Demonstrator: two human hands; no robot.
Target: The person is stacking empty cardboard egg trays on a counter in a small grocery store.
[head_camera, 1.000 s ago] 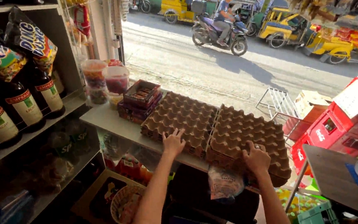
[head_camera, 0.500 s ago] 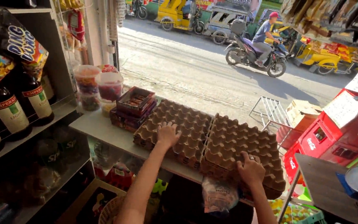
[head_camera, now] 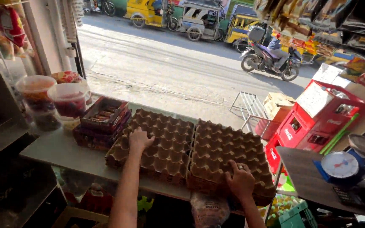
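Two stacks of brown cardboard egg trays sit side by side on a grey counter (head_camera: 60, 152) at a shop's open front. My left hand (head_camera: 139, 140) lies flat, fingers spread, on top of the left stack (head_camera: 157, 145). My right hand (head_camera: 241, 182) rests on the near edge of the right stack (head_camera: 227, 154), fingers curled over the cups, a ring on one finger. The cups of both top trays are empty.
Left of the trays stand stacked boxes of small sweets (head_camera: 102, 122) and clear plastic tubs (head_camera: 68, 101) of snacks. Red bottle crates (head_camera: 317, 122) stand at right, a blue weighing scale (head_camera: 341, 165) on a dark table. Beyond is a street with a motorcycle (head_camera: 269, 59).
My view has tilted and shifted right, so the shelf of bottles has left the frame. My right hand has slid nearer along the right stack; the motorcycle has ridden right.
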